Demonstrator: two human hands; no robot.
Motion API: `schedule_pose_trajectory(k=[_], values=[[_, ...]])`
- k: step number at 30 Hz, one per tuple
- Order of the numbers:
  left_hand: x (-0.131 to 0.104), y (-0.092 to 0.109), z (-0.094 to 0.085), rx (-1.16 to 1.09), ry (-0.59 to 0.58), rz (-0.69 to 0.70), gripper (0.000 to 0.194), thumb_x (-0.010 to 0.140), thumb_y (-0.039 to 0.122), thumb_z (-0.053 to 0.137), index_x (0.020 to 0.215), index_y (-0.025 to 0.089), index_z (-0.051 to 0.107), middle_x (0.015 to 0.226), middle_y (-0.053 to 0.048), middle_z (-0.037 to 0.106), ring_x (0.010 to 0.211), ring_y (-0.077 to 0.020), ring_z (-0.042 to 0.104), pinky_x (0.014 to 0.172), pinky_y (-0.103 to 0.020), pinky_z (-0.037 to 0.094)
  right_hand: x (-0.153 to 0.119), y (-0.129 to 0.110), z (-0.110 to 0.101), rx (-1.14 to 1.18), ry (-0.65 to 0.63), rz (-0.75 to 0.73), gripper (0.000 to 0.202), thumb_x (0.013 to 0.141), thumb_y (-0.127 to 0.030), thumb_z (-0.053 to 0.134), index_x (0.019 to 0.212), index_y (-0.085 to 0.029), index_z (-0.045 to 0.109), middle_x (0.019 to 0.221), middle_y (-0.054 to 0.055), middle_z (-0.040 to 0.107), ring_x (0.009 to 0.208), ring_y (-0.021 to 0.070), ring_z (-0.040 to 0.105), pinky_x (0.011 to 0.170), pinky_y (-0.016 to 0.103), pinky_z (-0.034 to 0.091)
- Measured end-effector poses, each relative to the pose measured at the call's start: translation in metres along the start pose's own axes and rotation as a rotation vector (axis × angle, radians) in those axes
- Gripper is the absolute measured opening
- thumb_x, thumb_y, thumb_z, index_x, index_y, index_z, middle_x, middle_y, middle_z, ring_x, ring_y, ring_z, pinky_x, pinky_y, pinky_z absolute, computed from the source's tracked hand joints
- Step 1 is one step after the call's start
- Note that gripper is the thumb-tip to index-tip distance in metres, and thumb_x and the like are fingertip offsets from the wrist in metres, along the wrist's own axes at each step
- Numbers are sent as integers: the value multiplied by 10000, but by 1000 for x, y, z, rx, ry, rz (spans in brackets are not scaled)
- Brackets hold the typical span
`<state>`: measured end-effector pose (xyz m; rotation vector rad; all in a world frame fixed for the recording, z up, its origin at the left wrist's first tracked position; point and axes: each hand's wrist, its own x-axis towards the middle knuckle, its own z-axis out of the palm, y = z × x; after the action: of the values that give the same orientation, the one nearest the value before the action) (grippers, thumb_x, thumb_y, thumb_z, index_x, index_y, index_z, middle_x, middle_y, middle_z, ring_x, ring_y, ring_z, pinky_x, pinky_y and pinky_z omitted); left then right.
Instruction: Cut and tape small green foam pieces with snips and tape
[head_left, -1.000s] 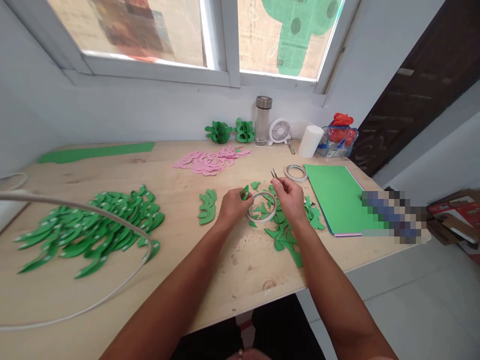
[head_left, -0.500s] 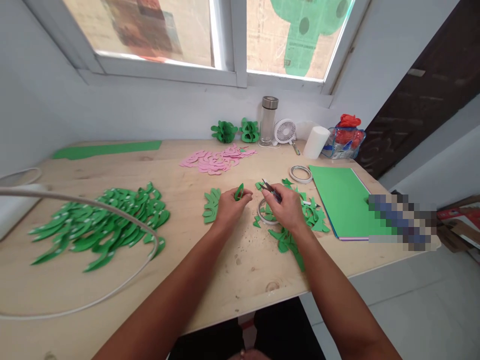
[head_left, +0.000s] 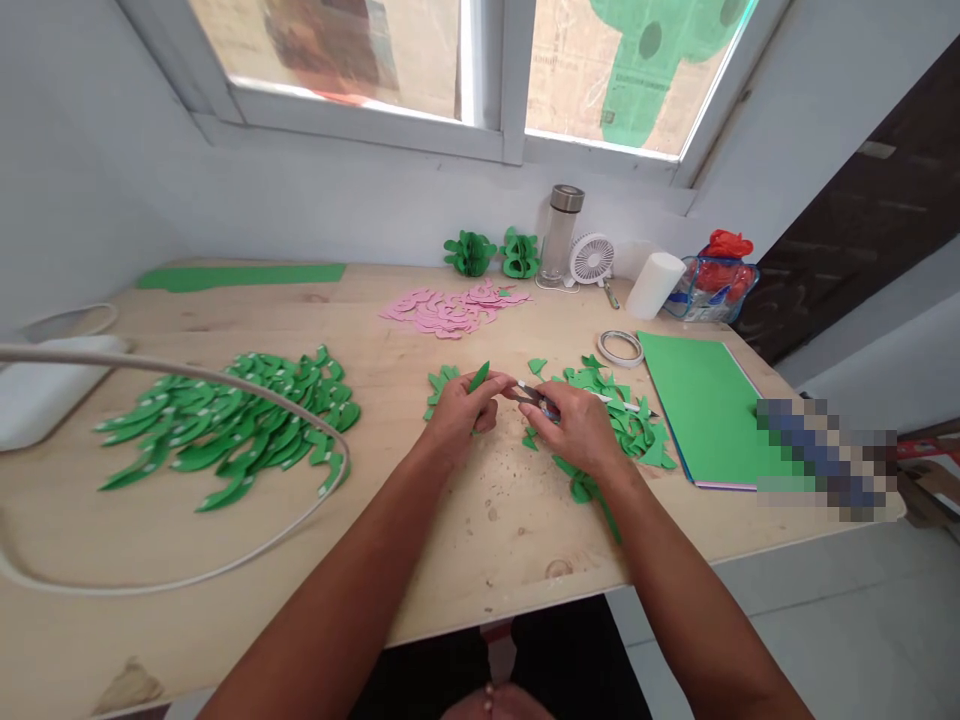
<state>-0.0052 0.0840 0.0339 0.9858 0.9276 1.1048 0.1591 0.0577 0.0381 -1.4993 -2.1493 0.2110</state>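
Observation:
My left hand (head_left: 463, 408) is closed on a small green paper leaf (head_left: 480, 376), whose pointed end sticks up past the thumb. In my right hand (head_left: 577, 418) is a pair of scissors (head_left: 537, 396), its blades reaching to the left fingertips. A tiny white bit, perhaps tape, shows at the blade tips. Behind the left hand lies a green paper cutout (head_left: 441, 382), partly covered. Green paper scraps (head_left: 637, 430) spread around and under the right hand. Farther left sits a heap of curved green paper leaves (head_left: 255, 410) with white patches on them.
Pink paper cutouts (head_left: 442, 308) lie toward the back. A tape roll (head_left: 620, 348) rests beside stacked green sheets (head_left: 705, 400). Along the wall stand green paper ornaments (head_left: 469, 254), a glass bottle (head_left: 559, 240) and a small fan (head_left: 592, 260). A pale cable (head_left: 225, 385) loops across the left.
My hands have come together, and the scissors now meet the left fingertips. The tape roll formerly under my right hand no longer shows there. The view has shifted slightly.

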Motion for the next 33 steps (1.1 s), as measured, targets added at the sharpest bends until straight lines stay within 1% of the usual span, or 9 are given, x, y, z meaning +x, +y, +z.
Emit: schedule_pose_trajectory(k=[4, 8, 12, 15, 20, 24, 27, 30, 33], values=[[0, 0, 0, 21, -41, 3, 214, 642, 319, 693, 717, 138, 608, 543, 25, 554, 357, -20, 280, 378, -215, 190, 0, 0, 1, 4, -36, -18, 280, 884, -415, 491, 903, -176, 635, 753, 38, 634, 672, 151, 522, 612, 256, 306], [1, -2, 0, 99, -7, 34, 174, 620, 281, 685, 697, 147, 606, 467, 62, 453, 370, -30, 271, 392, -215, 190, 0, 0, 1, 6, -61, -9, 278, 881, -421, 498, 897, -183, 641, 769, 43, 645, 688, 156, 538, 617, 259, 305], [4, -5, -1, 224, 33, 77, 175, 624, 309, 675, 664, 159, 594, 445, 72, 394, 388, -47, 293, 406, -218, 209, 0, -1, 1, -9, -90, -13, 274, 873, -422, 514, 913, -186, 646, 793, 50, 659, 708, 164, 550, 614, 264, 298], [4, -7, -2, 292, 62, 120, 163, 627, 311, 662, 634, 167, 584, 450, 63, 405, 413, -62, 322, 418, -221, 236, 0, -1, 2, -21, -96, -12, 269, 873, -421, 514, 909, -188, 646, 805, 51, 663, 712, 164, 550, 606, 265, 291], [4, -8, -3, 352, 80, 161, 174, 637, 335, 663, 649, 169, 612, 535, 22, 516, 459, -80, 380, 426, -224, 254, 0, -1, 4, -46, -92, -7, 279, 875, -430, 503, 893, -188, 642, 772, 44, 651, 692, 161, 541, 596, 264, 278], [4, -9, -2, 313, 81, 191, 194, 649, 349, 671, 674, 166, 612, 581, 25, 533, 429, -55, 331, 413, -228, 232, 1, 0, 4, -90, -91, 36, 282, 874, -433, 495, 871, -192, 641, 754, 45, 649, 679, 165, 542, 582, 267, 262], [5, -10, -1, 231, 112, 177, 208, 649, 355, 682, 692, 167, 604, 481, 65, 418, 391, -45, 268, 402, -228, 196, 1, 2, 2, -128, -70, 98, 292, 871, -447, 489, 862, -196, 640, 743, 48, 652, 673, 172, 548, 568, 269, 253], [5, -10, 0, 116, 154, 138, 209, 636, 332, 701, 700, 163, 596, 406, 100, 301, 363, -44, 256, 396, -220, 184, 2, 5, 0, -161, -36, 152, 296, 871, -453, 485, 855, -200, 636, 764, 52, 664, 676, 175, 557, 559, 271, 246], [4, -9, 0, 7, 136, 95, 202, 620, 295, 718, 689, 150, 596, 405, 90, 366, 358, -38, 279, 393, -213, 211, 2, 6, -2, -195, -40, 181, 289, 869, -451, 486, 856, -203, 634, 783, 48, 674, 687, 178, 566, 554, 273, 241]])
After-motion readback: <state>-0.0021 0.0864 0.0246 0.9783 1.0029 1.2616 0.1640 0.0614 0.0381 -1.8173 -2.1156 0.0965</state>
